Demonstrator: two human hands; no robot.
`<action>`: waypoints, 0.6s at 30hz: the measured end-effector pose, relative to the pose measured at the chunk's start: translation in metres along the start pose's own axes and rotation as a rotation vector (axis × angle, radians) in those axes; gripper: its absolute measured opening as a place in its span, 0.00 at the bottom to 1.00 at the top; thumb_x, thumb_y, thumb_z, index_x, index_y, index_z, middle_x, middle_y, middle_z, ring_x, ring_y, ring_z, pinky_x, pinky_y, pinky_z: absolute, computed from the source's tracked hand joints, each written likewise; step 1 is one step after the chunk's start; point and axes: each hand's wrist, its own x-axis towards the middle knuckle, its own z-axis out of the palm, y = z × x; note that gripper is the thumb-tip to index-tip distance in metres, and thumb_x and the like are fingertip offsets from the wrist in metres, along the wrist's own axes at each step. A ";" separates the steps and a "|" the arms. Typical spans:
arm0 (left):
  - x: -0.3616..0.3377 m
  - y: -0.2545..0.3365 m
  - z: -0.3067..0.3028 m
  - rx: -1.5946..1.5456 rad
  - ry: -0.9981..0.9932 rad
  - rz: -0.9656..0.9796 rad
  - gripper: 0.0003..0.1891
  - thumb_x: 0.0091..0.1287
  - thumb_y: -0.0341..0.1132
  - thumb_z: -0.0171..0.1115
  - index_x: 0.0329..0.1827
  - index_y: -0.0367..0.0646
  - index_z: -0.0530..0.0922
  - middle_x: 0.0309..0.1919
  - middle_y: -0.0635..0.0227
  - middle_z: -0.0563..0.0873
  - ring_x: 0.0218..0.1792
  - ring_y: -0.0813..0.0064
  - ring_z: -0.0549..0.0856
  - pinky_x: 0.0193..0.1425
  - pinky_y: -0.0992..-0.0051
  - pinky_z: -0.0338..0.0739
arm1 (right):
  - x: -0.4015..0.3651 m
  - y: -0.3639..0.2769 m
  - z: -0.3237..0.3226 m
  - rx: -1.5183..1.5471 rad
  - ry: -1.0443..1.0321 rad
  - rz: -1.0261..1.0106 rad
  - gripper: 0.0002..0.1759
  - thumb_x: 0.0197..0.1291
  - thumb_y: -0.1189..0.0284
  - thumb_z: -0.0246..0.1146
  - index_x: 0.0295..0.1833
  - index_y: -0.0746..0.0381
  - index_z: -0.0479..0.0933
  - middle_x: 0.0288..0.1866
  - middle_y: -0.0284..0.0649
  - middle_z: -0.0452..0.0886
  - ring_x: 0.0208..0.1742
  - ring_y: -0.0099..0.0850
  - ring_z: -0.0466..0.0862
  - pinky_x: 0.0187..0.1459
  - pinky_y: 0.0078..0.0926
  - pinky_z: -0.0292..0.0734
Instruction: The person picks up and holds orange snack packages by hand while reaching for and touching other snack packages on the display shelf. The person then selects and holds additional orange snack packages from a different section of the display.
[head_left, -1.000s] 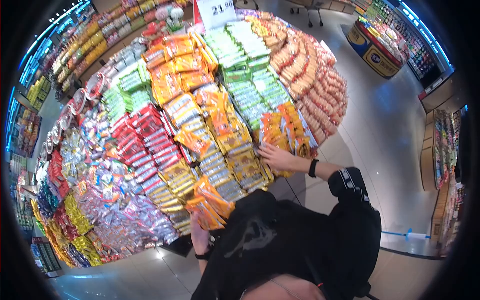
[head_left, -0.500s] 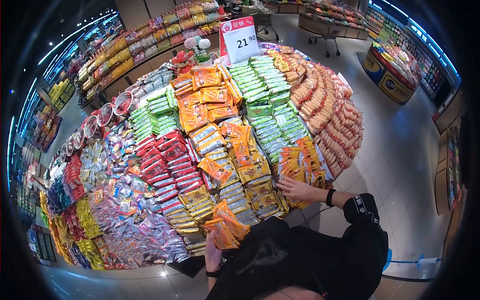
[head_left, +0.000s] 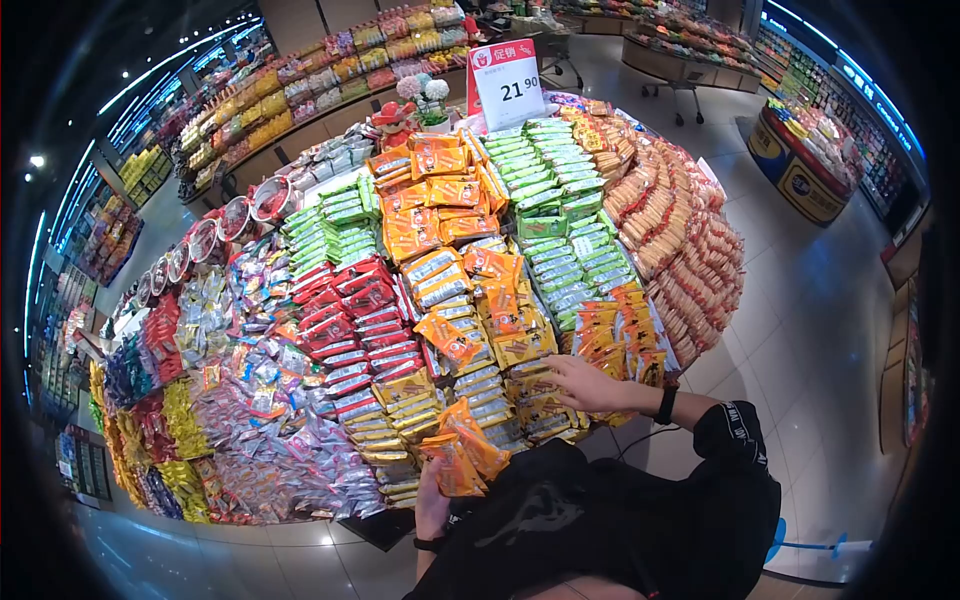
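Note:
My left hand (head_left: 432, 503), low at the front edge of the display, is closed around several orange snack packets (head_left: 464, 447). Its fingertips are partly hidden behind them. My right hand (head_left: 586, 384) reaches over the front right part, fingers stretched out and apart, with nothing visible in it. Beneath its fingertips are stacked yellow snack packets (head_left: 528, 382). Just beyond that hand lie upright orange packets (head_left: 600, 335). Rows of red packets (head_left: 345, 315) are stacked to the left of the yellow ones, and green packets (head_left: 580, 262) run farther back.
A price sign (head_left: 506, 85) stands at the back beside a flower pot (head_left: 433, 118). Loose wrapped sweets (head_left: 270, 425) cover the left side; brown stick-shaped snacks (head_left: 670, 220) curve round the right. Tiled floor (head_left: 780, 330) surrounds the display, with a shopping cart (head_left: 675, 90) farther off.
My right hand has shifted left over the packets, from the orange ones toward the yellow stacks. The left hand still holds its orange packets. The whole view has shifted slightly.

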 end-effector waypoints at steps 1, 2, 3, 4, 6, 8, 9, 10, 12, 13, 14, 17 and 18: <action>-0.001 0.001 0.003 0.004 -0.014 -0.008 0.19 0.73 0.39 0.59 0.64 0.43 0.72 0.56 0.69 0.82 0.54 0.74 0.83 0.61 0.70 0.79 | 0.011 -0.006 -0.012 0.149 0.062 0.038 0.25 0.63 0.68 0.63 0.65 0.60 0.71 0.71 0.52 0.66 0.72 0.49 0.67 0.71 0.48 0.63; -0.001 0.002 0.002 0.003 -0.013 -0.004 0.19 0.73 0.39 0.59 0.64 0.43 0.72 0.56 0.69 0.82 0.54 0.74 0.83 0.61 0.70 0.79 | 0.023 -0.006 -0.012 0.205 0.143 0.057 0.24 0.64 0.67 0.63 0.65 0.60 0.72 0.67 0.49 0.72 0.66 0.45 0.74 0.66 0.46 0.69; -0.001 0.002 0.001 0.015 -0.017 -0.006 0.19 0.73 0.40 0.58 0.64 0.43 0.72 0.56 0.69 0.82 0.55 0.74 0.83 0.61 0.70 0.78 | 0.034 -0.005 -0.016 0.205 0.142 0.054 0.24 0.64 0.67 0.63 0.65 0.60 0.72 0.67 0.49 0.72 0.66 0.45 0.74 0.66 0.46 0.69; -0.001 0.001 0.000 0.026 -0.020 -0.007 0.19 0.74 0.41 0.58 0.64 0.43 0.73 0.56 0.69 0.82 0.55 0.74 0.83 0.61 0.70 0.78 | 0.047 -0.006 -0.029 0.406 0.152 0.149 0.23 0.65 0.67 0.63 0.64 0.61 0.72 0.64 0.48 0.74 0.64 0.41 0.76 0.63 0.41 0.72; -0.004 0.003 0.006 0.021 -0.019 0.021 0.20 0.74 0.41 0.57 0.64 0.43 0.72 0.56 0.69 0.82 0.55 0.73 0.83 0.61 0.70 0.78 | 0.075 -0.016 -0.059 0.754 0.216 0.314 0.21 0.67 0.67 0.63 0.63 0.62 0.73 0.60 0.44 0.77 0.58 0.34 0.80 0.56 0.33 0.77; -0.011 0.006 0.017 0.013 -0.011 0.045 0.21 0.74 0.42 0.57 0.65 0.43 0.72 0.56 0.68 0.82 0.56 0.73 0.83 0.62 0.69 0.78 | 0.101 0.000 -0.068 0.939 0.376 0.330 0.19 0.69 0.68 0.61 0.62 0.62 0.74 0.55 0.40 0.79 0.52 0.29 0.82 0.49 0.28 0.79; -0.016 0.010 0.023 0.031 0.010 0.050 0.21 0.74 0.41 0.56 0.66 0.42 0.71 0.57 0.68 0.82 0.57 0.73 0.82 0.62 0.69 0.77 | 0.116 0.019 -0.061 0.977 0.478 0.275 0.18 0.70 0.69 0.60 0.61 0.63 0.73 0.52 0.38 0.79 0.49 0.27 0.82 0.46 0.26 0.80; -0.021 0.012 0.026 0.051 0.036 0.052 0.21 0.74 0.41 0.56 0.66 0.42 0.71 0.58 0.68 0.81 0.57 0.72 0.82 0.63 0.68 0.77 | 0.126 0.022 -0.073 1.063 0.524 0.295 0.17 0.70 0.69 0.60 0.60 0.63 0.73 0.50 0.37 0.79 0.47 0.26 0.81 0.44 0.26 0.79; -0.026 0.011 0.026 0.033 0.032 0.061 0.22 0.74 0.41 0.56 0.67 0.42 0.70 0.58 0.67 0.81 0.58 0.72 0.82 0.63 0.68 0.76 | 0.147 0.031 -0.087 1.152 0.605 0.387 0.17 0.69 0.69 0.61 0.59 0.64 0.71 0.46 0.37 0.78 0.45 0.24 0.80 0.43 0.25 0.78; -0.026 0.012 0.027 0.022 0.005 0.079 0.22 0.74 0.40 0.56 0.68 0.41 0.70 0.59 0.67 0.81 0.58 0.72 0.81 0.64 0.68 0.76 | 0.156 0.040 -0.089 1.149 0.646 0.454 0.17 0.68 0.69 0.61 0.58 0.64 0.71 0.45 0.37 0.78 0.44 0.23 0.80 0.43 0.26 0.78; -0.027 0.014 0.029 0.013 -0.005 0.077 0.22 0.74 0.40 0.56 0.68 0.41 0.69 0.59 0.67 0.80 0.58 0.72 0.81 0.64 0.68 0.75 | 0.165 0.055 -0.084 1.113 0.667 0.525 0.18 0.67 0.69 0.61 0.58 0.64 0.71 0.45 0.38 0.78 0.44 0.24 0.80 0.43 0.26 0.78; -0.034 0.014 0.024 -0.008 0.014 0.075 0.22 0.74 0.39 0.56 0.68 0.41 0.69 0.59 0.67 0.80 0.59 0.72 0.81 0.65 0.69 0.75 | 0.186 0.091 -0.063 0.989 0.690 0.653 0.20 0.63 0.70 0.63 0.57 0.66 0.71 0.44 0.40 0.79 0.43 0.28 0.81 0.43 0.28 0.78; -0.032 0.012 0.018 -0.010 0.015 0.080 0.22 0.74 0.39 0.56 0.68 0.41 0.69 0.59 0.67 0.80 0.59 0.72 0.81 0.65 0.69 0.75 | 0.190 0.099 -0.059 0.771 0.576 0.726 0.21 0.63 0.68 0.64 0.58 0.65 0.71 0.47 0.42 0.78 0.46 0.30 0.80 0.46 0.30 0.78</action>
